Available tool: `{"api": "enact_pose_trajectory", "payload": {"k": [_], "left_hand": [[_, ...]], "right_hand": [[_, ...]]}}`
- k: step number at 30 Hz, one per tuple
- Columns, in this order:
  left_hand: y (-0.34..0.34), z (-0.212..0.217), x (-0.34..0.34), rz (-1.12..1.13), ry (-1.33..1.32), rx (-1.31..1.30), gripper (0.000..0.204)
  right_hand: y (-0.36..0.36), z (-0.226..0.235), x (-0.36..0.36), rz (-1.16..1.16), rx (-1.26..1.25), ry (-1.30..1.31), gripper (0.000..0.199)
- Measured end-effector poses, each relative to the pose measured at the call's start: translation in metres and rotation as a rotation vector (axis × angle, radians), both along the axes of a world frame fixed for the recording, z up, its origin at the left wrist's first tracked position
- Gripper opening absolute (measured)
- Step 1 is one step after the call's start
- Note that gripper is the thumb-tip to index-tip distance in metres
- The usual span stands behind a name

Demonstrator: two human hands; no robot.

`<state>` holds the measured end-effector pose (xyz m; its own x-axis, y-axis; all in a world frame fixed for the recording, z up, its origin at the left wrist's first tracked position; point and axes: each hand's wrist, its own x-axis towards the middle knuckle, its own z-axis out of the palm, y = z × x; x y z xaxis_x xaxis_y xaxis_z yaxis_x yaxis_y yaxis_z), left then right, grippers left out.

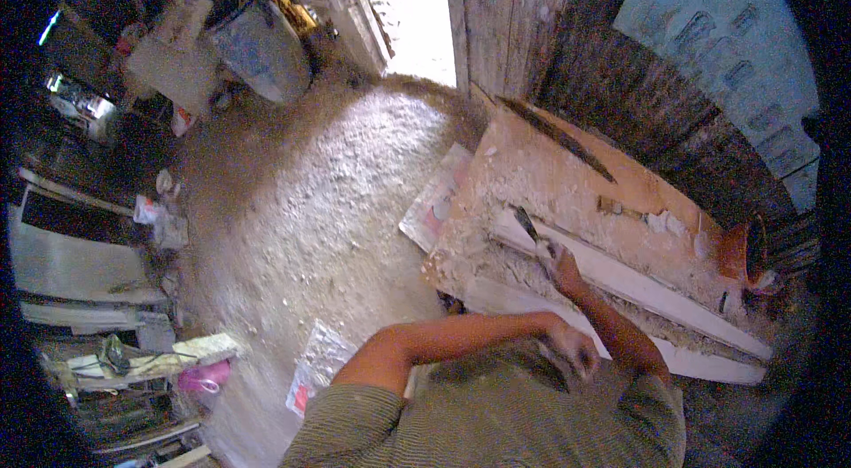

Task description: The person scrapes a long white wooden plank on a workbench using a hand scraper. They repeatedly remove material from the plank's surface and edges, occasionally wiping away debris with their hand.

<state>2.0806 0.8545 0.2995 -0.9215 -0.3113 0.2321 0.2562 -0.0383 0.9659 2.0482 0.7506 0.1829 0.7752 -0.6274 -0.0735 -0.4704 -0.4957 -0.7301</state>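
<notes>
My right hand [557, 264] is closed round a small trowel [524, 221] with a narrow dark blade, which points away over the work table. The blade is above the far end of a long white bar [660, 289], smooth on top and lying lengthwise on the table. A second pale strip [709, 364] runs along the near side, with crumbly grey-white material between the two. My left hand [572, 349] is in front of my torso with its fingers curled. A dark, flat, pointed shape shows beside it; what it holds is too unclear to name.
The orange-brown table [541, 149] carries white crumbs, a dark strip of wood [567, 140] and a small brown block [610, 204]. An orange bucket [743, 253] stands at its right end. A large grey barrel [261, 51] is far left, near the bright doorway [417, 16].
</notes>
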Motion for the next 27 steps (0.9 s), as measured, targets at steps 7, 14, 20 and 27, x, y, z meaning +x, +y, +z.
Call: {"api": "enact_pose_trajectory", "payload": {"k": [7,14,20,27], "left_hand": [[0.043,-0.122,0.149,1.451,-0.324,0.298,0.034],[0.030,-0.219,0.218,2.169,-0.846,0.141,0.049],[0.023,-0.215,0.212,2.056,-0.704,0.540,0.031],[0.034,-0.205,0.201,2.288,-0.681,0.424,0.037]], "right_hand": [[-0.033,0.022,0.008,0.265,-0.247,0.300,0.036],[-0.023,0.046,0.044,0.533,-0.487,0.274,0.017],[-0.017,0.047,0.061,0.715,-0.652,0.328,0.018],[-0.023,0.045,0.071,0.715,-0.677,0.426,0.015]]}}
